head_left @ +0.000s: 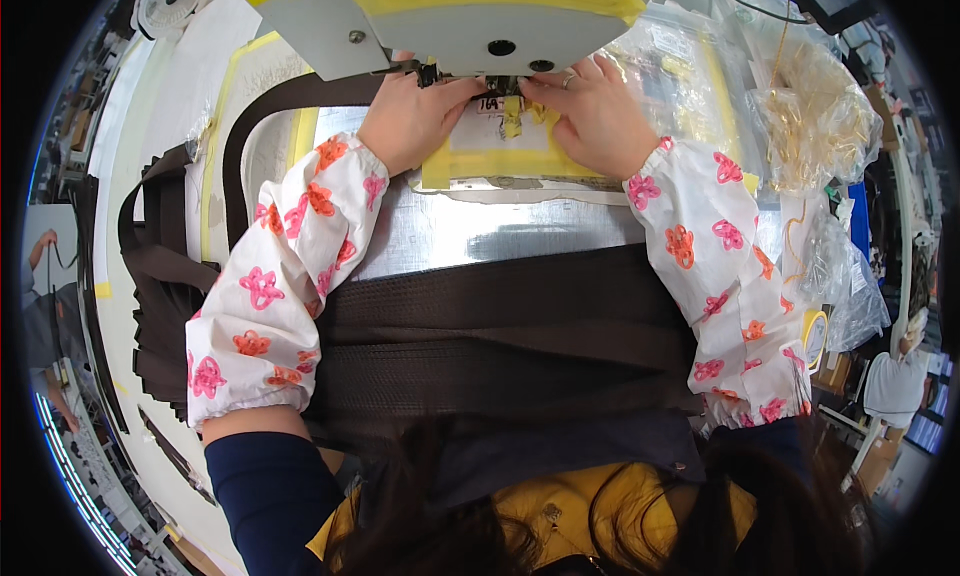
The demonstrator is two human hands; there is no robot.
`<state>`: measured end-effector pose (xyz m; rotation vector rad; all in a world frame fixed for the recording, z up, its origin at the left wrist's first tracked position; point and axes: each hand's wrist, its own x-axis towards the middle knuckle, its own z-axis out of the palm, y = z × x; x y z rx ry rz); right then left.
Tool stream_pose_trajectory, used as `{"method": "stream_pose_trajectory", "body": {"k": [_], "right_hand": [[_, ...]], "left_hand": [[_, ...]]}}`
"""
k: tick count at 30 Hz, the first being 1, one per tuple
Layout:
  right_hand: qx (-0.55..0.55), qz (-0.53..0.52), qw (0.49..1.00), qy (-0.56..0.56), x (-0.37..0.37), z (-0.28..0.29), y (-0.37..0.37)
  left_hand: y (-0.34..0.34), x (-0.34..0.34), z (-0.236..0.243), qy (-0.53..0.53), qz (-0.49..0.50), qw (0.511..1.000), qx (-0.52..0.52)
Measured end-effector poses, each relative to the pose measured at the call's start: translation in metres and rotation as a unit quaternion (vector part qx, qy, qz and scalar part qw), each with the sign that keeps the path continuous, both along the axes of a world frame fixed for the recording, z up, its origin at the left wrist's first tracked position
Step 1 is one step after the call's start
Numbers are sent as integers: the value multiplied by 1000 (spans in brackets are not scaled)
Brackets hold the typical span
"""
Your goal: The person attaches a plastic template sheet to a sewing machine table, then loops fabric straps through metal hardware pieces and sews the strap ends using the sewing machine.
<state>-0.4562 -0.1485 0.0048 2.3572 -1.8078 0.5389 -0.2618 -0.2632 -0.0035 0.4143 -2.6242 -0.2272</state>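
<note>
At the sewing machine, both my hands reach in beside the presser foot. A dark brown strap curves in from the left and runs to my left hand. That hand is closed on it, fingertips close to the foot. My right hand is on the foot's other side, fingers bent in toward it. What it grips is hidden by the machine head. Below the foot, yellow tape covers part of the metal bed. Dark brown pleated fabric lies across my front, between my forearms.
More dark brown strap and fabric is piled at the left on the white tabletop. Clear plastic bags, one with gold cord, lie at the right. A tape roll is near my right elbow. Another person is at the far left.
</note>
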Motion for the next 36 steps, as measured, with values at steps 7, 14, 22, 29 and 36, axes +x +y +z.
{"method": "stream_pose_trajectory", "body": {"k": [7, 14, 22, 29, 36], "right_hand": [[8, -7, 996, -93, 0, -6, 0], [-17, 33, 993, -114, 13, -5, 15], [10, 59, 993, -106, 12, -1, 23], [18, 47, 997, -61, 13, 3, 22], [16, 42, 998, -49, 6, 2, 15]], "left_hand": [[1, -4, -7, 15, 26, 999, -23], [22, 9, 12, -94, -55, 994, -18], [21, 11, 24, -109, -146, 966, -186], [18, 13, 6, -51, -119, 982, -135], [14, 10, 4, -32, -87, 991, -95]]}}
